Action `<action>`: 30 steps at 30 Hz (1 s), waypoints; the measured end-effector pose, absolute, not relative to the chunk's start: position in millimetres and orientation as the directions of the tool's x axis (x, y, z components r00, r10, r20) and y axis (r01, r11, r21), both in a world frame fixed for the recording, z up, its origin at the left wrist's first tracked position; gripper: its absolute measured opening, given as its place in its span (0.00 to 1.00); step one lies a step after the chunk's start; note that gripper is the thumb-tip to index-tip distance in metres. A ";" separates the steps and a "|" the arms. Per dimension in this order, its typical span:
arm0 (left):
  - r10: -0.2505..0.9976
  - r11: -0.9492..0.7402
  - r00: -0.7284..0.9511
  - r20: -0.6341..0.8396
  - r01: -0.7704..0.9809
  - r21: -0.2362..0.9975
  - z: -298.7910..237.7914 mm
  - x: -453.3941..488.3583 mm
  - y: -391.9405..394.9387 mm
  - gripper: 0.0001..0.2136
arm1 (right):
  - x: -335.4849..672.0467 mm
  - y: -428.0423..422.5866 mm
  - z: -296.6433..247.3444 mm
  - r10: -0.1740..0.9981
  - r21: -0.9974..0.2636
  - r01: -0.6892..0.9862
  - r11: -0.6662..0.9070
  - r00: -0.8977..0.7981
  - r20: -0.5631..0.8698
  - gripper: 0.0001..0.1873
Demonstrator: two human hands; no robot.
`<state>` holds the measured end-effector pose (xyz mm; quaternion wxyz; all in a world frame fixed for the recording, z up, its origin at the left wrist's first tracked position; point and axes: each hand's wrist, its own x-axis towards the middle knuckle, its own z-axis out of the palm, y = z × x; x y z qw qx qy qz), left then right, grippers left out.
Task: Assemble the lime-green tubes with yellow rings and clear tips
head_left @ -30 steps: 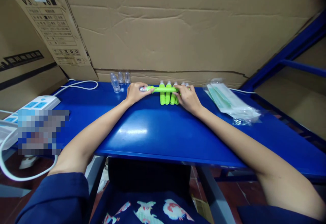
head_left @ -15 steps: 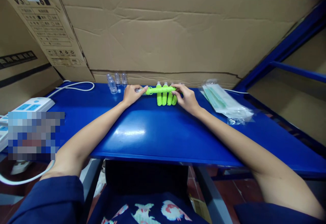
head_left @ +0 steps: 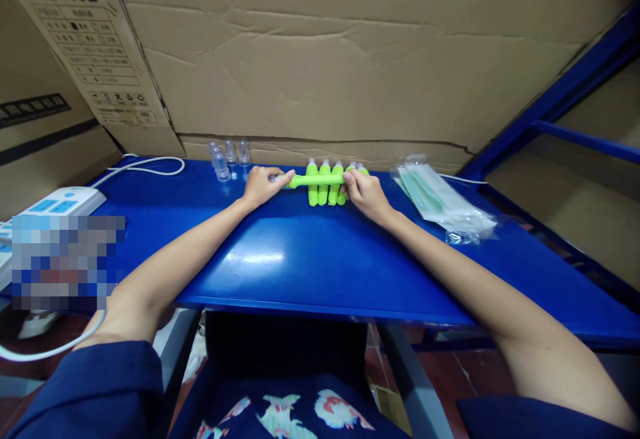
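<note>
My left hand is closed around a small clear plastic bottle, mostly hidden by the fingers. From it a bright green tube-like sleeve runs level to the right. My right hand is closed on the sleeve's other end, which the fingers cover. The sleeve looks soft, but I cannot tell its exact kind. Just below and behind it lie several clear-tipped green bottles in a row, the rightmost partly covered by my right hand. Left of my left hand stand several clear bottles.
A clear plastic bag with pale green and white sheets lies at the right of the blue table. At the left are a white power strip and its cable. A cardboard wall stands behind; a blue metal frame rises at the right.
My right hand's fingers have closed over the sleeve's right end. The green sleeve now looks thinner and straighter at its left, and the small loop there no longer shows.
</note>
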<state>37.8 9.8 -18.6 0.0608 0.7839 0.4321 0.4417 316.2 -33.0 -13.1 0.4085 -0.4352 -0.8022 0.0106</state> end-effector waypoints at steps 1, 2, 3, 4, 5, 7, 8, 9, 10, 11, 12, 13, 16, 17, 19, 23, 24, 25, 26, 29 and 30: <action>0.729 -0.621 0.234 0.643 0.621 0.478 -19.0 37.9 10.0 0.31 | 315.5 -33.9 -12.4 0.716 -0.384 0.689 0.615 -0.283 0.638 0.33; 0.728 -0.621 0.232 0.645 0.620 0.479 -19.4 37.8 10.3 0.31 | 315.0 -34.6 -11.8 0.724 -0.393 0.689 0.609 -0.280 0.630 0.33; 0.728 -0.622 0.231 0.646 0.619 0.479 -19.8 37.5 10.8 0.31 | 314.5 -35.1 -11.2 0.730 -0.400 0.689 0.604 -0.276 0.625 0.34; 0.726 -0.625 0.237 0.645 0.618 0.476 -20.2 37.0 11.3 0.31 | 314.2 -35.4 -10.6 0.735 -0.406 0.691 0.598 -0.271 0.621 0.34; 0.722 -0.632 0.251 0.645 0.618 0.467 -20.6 36.4 11.8 0.31 | 314.0 -35.6 -9.9 0.740 -0.411 0.694 0.591 -0.264 0.619 0.35; 0.700 -0.658 0.297 0.649 0.621 0.426 -21.1 35.2 12.1 0.30 | 313.9 -35.9 -8.1 0.746 -0.416 0.703 0.576 -0.245 0.619 0.36; 0.683 -0.674 0.323 0.655 0.625 0.394 -21.2 34.8 11.7 0.30 | 314.0 -36.1 -7.0 0.748 -0.419 0.708 0.568 -0.232 0.622 0.36; 0.663 -0.691 0.351 0.661 0.628 0.358 -21.1 34.7 10.8 0.30 | 314.2 -36.6 -5.9 0.749 -0.421 0.713 0.561 -0.219 0.626 0.37; 0.642 -0.706 0.381 0.666 0.631 0.321 -21.0 35.0 9.4 0.30 | 314.3 -37.1 -4.9 0.751 -0.426 0.715 0.554 -0.207 0.627 0.37; 0.626 -0.717 0.405 0.667 0.635 0.287 -20.8 35.7 7.7 0.30 | 314.4 -37.8 -4.0 0.754 -0.434 0.716 0.547 -0.196 0.627 0.38; 0.616 -0.722 0.424 0.665 0.641 0.260 -20.5 36.8 5.7 0.28 | 314.5 -38.3 -3.4 0.759 -0.445 0.715 0.540 -0.185 0.624 0.38; 0.612 -0.722 0.437 0.660 0.650 0.239 -20.1 38.0 3.7 0.27 | 314.7 -38.7 -3.2 0.766 -0.458 0.712 0.532 -0.173 0.620 0.38; 0.618 -0.696 0.441 0.651 0.692 0.191 -18.4 41.6 -1.2 0.24 | 315.9 -37.1 -4.8 0.779 -0.488 0.704 0.516 -0.150 0.609 0.38; 0.618 -0.688 0.442 0.651 0.705 0.174 -17.7 42.4 -2.1 0.23 | 316.7 -35.6 -5.9 0.777 -0.484 0.706 0.517 -0.150 0.611 0.38; 0.615 -0.678 0.446 0.650 0.720 0.147 -16.4 43.6 -2.7 0.23 | 319.0 -32.2 -8.1 0.753 -0.436 0.730 0.527 -0.162 0.638 0.37; 0.608 -0.675 0.458 0.648 0.728 0.120 -14.4 44.2 -1.3 0.23 | 324.7 -27.7 -10.2 0.627 -0.182 0.802 0.569 -0.280 0.727 0.33; 0.605 -0.678 0.466 0.646 0.727 0.110 -14.1 44.0 -0.8 0.23 | 326.0 -27.4 -10.2 0.601 -0.106 0.805 0.584 -0.340 0.724 0.32; 0.600 -0.681 0.477 0.642 0.726 0.098 -13.8 43.7 -0.2 0.23 | 327.3 -27.2 -10.1 0.578 -0.034 0.797 0.603 -0.407 0.707 0.31; 0.597 -0.685 0.488 0.638 0.724 0.087 -13.4 43.1 0.5 0.23 | 328.5 -27.1 -10.0 0.556 0.031 0.781 0.623 -0.471 0.685 0.30; 0.586 -0.695 0.520 0.622 0.717 0.056 -12.6 40.2 2.9 0.24 | 331.4 -25.9 -10.2 0.489 0.160 0.723 0.672 -0.596 0.637 0.30; 0.582 -0.697 0.530 0.617 0.716 0.043 -12.4 39.1 3.9 0.24 | 332.3 -25.2 -10.4 0.476 0.180 0.711 0.680 -0.614 0.630 0.31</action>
